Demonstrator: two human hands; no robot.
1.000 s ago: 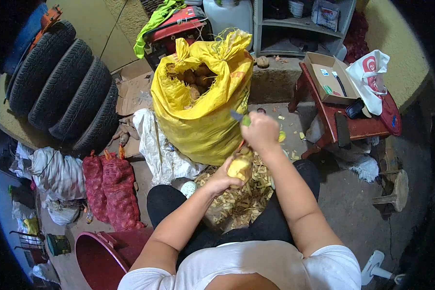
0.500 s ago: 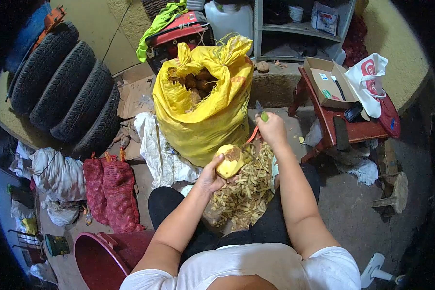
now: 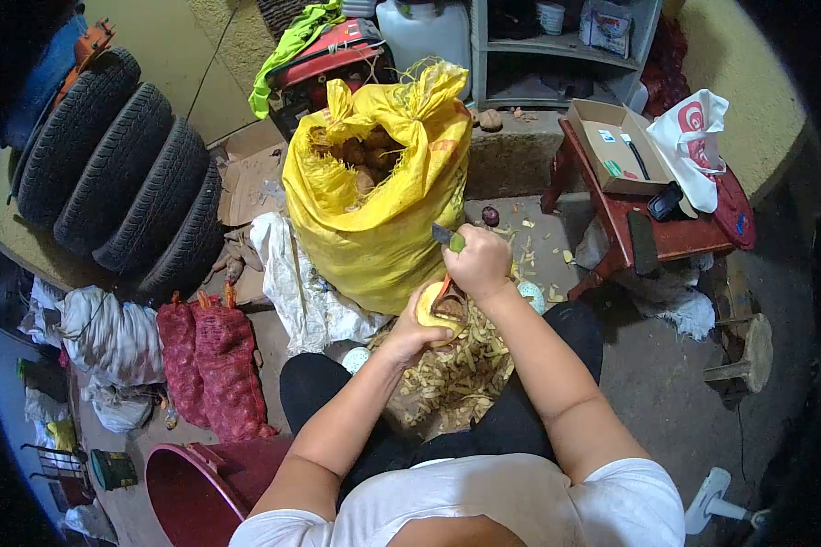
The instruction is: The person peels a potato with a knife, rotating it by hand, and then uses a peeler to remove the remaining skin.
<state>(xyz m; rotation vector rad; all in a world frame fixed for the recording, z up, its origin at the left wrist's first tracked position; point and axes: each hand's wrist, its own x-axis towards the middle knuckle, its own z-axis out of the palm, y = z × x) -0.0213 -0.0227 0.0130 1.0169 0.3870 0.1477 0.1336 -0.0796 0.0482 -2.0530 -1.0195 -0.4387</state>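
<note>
My left hand (image 3: 414,330) is closed around a large, mostly peeled yellow potato (image 3: 432,310) with a brown patch of skin. My right hand (image 3: 481,264) is closed on an orange-red peeler (image 3: 444,286), whose head is against the potato. A small knife (image 3: 441,234) with a green handle also sticks out of the right fist, blade pointing away. Below both hands lies a heap of peelings (image 3: 456,378) between my knees. Just beyond them stands a yellow sack (image 3: 374,246), open at its side, with brown potatoes (image 3: 363,159) inside.
Red net bags of onions (image 3: 223,374) and a maroon tub (image 3: 187,492) are at the left. Several tires (image 3: 114,169) lean behind them. On the right, a red stool (image 3: 616,232) carries a cardboard box (image 3: 611,146). A small dark onion (image 3: 491,216) lies beyond my right hand.
My right hand has moved left and toward me, bringing the peeler onto the potato. The left hand has shifted slightly, turning the potato. The small dark onion has come into sight.
</note>
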